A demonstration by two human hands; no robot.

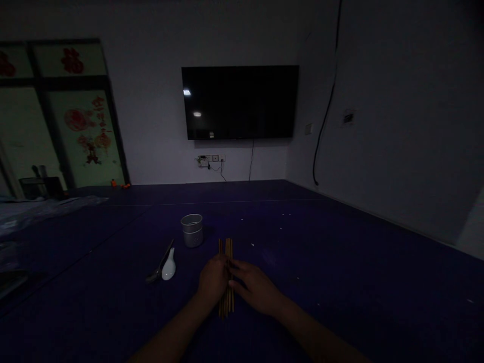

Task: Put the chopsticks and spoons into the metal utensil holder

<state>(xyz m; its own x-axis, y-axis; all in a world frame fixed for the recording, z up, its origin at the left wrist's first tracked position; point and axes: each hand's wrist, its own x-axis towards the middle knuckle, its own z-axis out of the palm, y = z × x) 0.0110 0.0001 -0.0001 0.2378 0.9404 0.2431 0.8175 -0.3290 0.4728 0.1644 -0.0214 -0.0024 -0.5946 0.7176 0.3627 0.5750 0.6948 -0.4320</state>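
A bundle of several wooden chopsticks (227, 248) lies on the dark purple floor mat (340, 262), pointing away from me. My left hand (213, 281) presses against the bundle's left side with its fingers curled on it. My right hand (255, 288) meets the bundle from the right, fingers closed on the sticks. Both hands grip the bundle at its middle. A small metal cup (192, 230) stands upright just beyond and to the left. A white ceramic spoon (168, 265) and a metal spoon (159, 265) lie side by side left of my hands.
The room is dim. A black television (240, 102) hangs on the far wall above a power socket (210, 159) with cables. Clear plastic sheeting (34, 209) lies at the left. A glass door with red decorations (85, 126) stands at the back left.
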